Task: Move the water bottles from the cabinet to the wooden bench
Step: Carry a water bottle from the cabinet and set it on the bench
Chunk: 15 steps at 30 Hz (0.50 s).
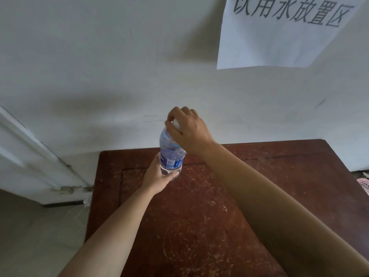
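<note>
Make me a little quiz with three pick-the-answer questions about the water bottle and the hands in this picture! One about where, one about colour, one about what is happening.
1. Where is the water bottle?
A. Held above the wooden bench
B. Lying on the floor
C. Hanging on the wall

2. What colour is the bottle's label?
A. Red
B. Blue
C. Yellow

3. How is the bottle held?
A. By no hand
B. By one hand only
C. By both hands

Answers:
1. A, the bottle is up in the hands over the reddish-brown bench top.
2. B, a blue band wraps the clear bottle.
3. C, the left hand grips the bottom and the right hand covers the white cap.
</note>
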### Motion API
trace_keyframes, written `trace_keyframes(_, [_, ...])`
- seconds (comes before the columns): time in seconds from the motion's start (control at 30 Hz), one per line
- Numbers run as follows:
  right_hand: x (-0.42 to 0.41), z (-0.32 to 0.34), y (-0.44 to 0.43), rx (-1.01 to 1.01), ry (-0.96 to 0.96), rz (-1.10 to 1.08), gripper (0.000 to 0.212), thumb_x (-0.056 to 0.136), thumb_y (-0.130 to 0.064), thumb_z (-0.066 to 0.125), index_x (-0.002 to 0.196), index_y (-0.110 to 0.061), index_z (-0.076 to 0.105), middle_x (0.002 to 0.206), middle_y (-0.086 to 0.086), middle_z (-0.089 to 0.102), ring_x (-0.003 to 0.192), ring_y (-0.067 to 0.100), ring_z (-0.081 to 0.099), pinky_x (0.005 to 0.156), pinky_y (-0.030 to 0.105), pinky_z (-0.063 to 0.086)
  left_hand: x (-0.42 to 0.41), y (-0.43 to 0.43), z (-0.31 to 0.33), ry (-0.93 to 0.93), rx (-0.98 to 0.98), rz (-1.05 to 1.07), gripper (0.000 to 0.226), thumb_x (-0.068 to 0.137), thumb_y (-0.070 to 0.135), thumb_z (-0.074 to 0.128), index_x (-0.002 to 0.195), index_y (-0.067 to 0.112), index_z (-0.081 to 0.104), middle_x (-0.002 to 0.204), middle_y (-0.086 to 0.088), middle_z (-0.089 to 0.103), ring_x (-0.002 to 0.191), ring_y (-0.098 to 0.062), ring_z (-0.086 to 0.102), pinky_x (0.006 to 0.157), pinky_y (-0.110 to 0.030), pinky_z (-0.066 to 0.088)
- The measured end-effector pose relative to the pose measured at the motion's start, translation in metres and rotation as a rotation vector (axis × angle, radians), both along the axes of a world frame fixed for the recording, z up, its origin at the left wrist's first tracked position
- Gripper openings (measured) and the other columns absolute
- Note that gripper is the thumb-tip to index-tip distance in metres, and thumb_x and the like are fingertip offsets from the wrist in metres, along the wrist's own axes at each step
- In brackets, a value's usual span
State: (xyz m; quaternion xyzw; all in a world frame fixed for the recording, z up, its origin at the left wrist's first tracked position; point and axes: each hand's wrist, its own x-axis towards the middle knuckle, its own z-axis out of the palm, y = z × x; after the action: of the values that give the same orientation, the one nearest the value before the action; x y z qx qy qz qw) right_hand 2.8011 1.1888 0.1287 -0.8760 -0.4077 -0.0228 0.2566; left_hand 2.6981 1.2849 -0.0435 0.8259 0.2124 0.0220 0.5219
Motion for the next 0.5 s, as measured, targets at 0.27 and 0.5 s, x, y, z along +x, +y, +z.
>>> trace_keyframes(0.27, [-0.013,0.018,-0.007,-0.226,-0.197,0.130,0.057,0.102,-0.053,0.045,0.147,-0.019,0.043,0.160,0.017,0.027,0.137,0.039,0.041,0.106,0.052,0.042,-0.034,0.016,0.062,0.180,0.521,0.025,0.053,0.104,0.039,0.043,0.152,0.020,0.031,0.156,-0.003,0.039,0.143,-0.025,0.038,0.109,-0.040,0.041])
trace_keyframes(0.5, [-0.033,0.019,-0.063,-0.177,-0.253,0.116,0.058,0.104,-0.057,0.034,0.152,-0.025,0.035,0.167,0.010,0.017,0.142,0.032,0.036,0.110,0.047,0.039,-0.105,0.010,0.130,0.293,0.860,0.354,0.077,0.095,0.060,-0.002,0.158,0.022,0.021,0.164,-0.009,0.022,0.151,-0.033,0.021,0.118,-0.058,0.025])
